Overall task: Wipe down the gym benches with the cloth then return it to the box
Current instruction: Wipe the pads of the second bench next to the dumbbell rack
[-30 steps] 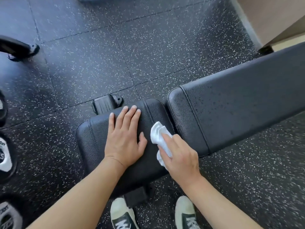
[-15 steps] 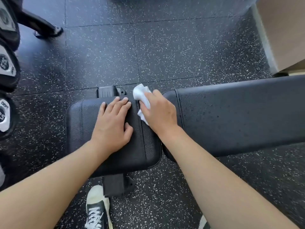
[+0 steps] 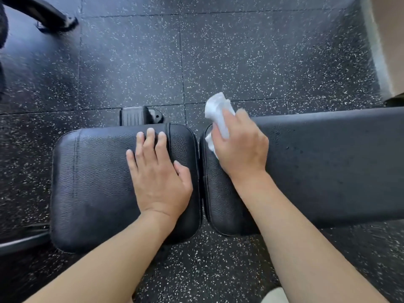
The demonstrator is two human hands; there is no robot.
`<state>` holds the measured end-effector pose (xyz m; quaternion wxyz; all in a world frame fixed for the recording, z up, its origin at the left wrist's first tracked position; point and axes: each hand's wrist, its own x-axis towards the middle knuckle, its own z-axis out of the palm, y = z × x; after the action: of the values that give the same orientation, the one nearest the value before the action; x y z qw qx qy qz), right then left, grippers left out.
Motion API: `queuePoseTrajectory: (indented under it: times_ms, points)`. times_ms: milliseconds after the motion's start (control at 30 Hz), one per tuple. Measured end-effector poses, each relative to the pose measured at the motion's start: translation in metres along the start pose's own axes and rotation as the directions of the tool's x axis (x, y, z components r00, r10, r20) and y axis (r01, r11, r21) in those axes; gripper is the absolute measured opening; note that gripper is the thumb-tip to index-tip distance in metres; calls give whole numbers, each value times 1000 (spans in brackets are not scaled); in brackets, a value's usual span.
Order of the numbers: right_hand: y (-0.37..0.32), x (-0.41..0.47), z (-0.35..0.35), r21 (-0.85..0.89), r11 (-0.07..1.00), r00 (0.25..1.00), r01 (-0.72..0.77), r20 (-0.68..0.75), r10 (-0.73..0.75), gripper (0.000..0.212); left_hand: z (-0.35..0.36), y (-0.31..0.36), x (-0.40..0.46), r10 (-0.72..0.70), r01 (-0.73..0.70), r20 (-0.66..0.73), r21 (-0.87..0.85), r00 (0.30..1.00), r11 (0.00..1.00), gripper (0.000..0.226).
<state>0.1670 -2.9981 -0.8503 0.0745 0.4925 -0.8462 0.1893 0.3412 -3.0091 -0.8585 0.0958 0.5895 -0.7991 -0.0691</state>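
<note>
A black padded gym bench lies across the view in two parts: a short seat pad (image 3: pixel 91 189) on the left and a long back pad (image 3: pixel 332 167) on the right, with a narrow gap between them. My left hand (image 3: pixel 157 173) rests flat on the seat pad, fingers apart, holding nothing. My right hand (image 3: pixel 240 147) grips a crumpled white cloth (image 3: pixel 218 112) and presses it on the far left end of the long pad, by the gap. Part of the cloth sticks out past the pad's far edge. No box is in view.
Dark speckled rubber floor tiles (image 3: pixel 240 62) surround the bench. A black bench foot (image 3: pixel 135 115) shows behind the seat pad. A dark equipment leg (image 3: pixel 50 16) stands at the top left. A pale wall base (image 3: pixel 380 47) runs along the right edge.
My right hand has carried the cloth from the seat pad's right end across the gap onto the long pad's far corner. My left hand stays flat on the seat pad. The camera has shifted.
</note>
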Motion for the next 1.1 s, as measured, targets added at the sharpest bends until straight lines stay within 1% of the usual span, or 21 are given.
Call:
queuePoseTrajectory:
  times_ms: [67, 100, 167, 233, 300, 367, 433, 500, 567, 600, 633, 700, 733, 767, 800, 833, 867, 1000, 1100]
  points:
    - [-9, 38, 11, 25, 996, 995, -85, 59, 84, 25, 0, -2, -1, -3, 3, -1, 7, 1000, 1000, 70]
    - [-13, 48, 14, 30, 995, 990, -98, 106, 94, 23, -1, -2, 0, -7, 7, 1, 10, 1000, 1000, 70]
    - [-17, 52, 14, 40, 996, 984, -76, 162, 69, 22, -2, -1, -1, -14, 14, 0, 6, 1000, 1000, 70]
    - [-17, 34, 4, 45, 999, 988, -18, 155, 11, 23, -2, 0, -1, -9, 9, -3, 5, 1000, 1000, 70]
    - [-14, -6, -9, 75, 995, 990, 67, 118, -76, 33, -1, 0, 0, -5, 5, -10, 6, 1000, 1000, 70]
    - [-8, -61, -23, 131, 968, 968, 212, 106, -227, 44, 0, 0, 1, 0, 0, -14, 9, 1000, 1000, 71]
    - [8, -110, -38, 214, 926, 933, 310, 117, -340, 41, 1, -1, 1, 0, 0, -15, 5, 1000, 1000, 72]
    - [31, -130, -48, 256, 905, 924, 339, 91, -372, 36, 0, -1, 1, -1, 1, -16, -3, 1000, 1000, 72]
    - [53, -123, -52, 234, 920, 942, 314, 47, -334, 34, 0, -1, 0, -2, 2, -12, -3, 1000, 1000, 72]
    - [60, -111, -50, 194, 937, 953, 292, 28, -303, 35, 0, -1, 0, -1, 1, -12, -1, 1000, 1000, 72]
    - [65, -94, -45, 119, 960, 966, 255, 20, -259, 38, 0, -1, 0, -1, 1, -14, 2, 1000, 1000, 72]
    - [67, -53, -31, -65, 991, 993, 115, 21, -113, 48, 1, -1, 1, -1, 1, -14, 5, 1000, 1000, 72]
    - [62, -33, -23, -107, 994, 999, 30, 26, -27, 51, 1, -1, 0, -2, 2, -12, 5, 1000, 1000, 72]
    - [53, -13, -16, -111, 993, 998, -49, 37, 54, 50, 1, -1, 0, -3, 3, -13, 4, 1000, 1000, 72]
    - [42, 4, -10, -79, 992, 993, -102, 47, 106, 43, 1, -1, 0, -4, 4, -13, 3, 1000, 1000, 72]
    - [29, 17, -5, -32, 992, 991, -122, 55, 123, 36, 1, -1, 0, -4, 4, -12, 2, 1000, 1000, 72]
    - [15, 26, 0, 1, 994, 992, -106, 64, 106, 33, 1, -1, 0, -3, 3, -11, 3, 1000, 1000, 72]
    - [-20, 28, 5, 80, 993, 986, 84, 136, -95, 32, 1, -1, 0, -3, 3, -19, 5, 1000, 1000, 72]
    - [9, 21, -6, 116, 978, 970, 175, 151, -191, 39, 2, -1, 0, 0, 0, -28, 5, 1000, 1000, 72]
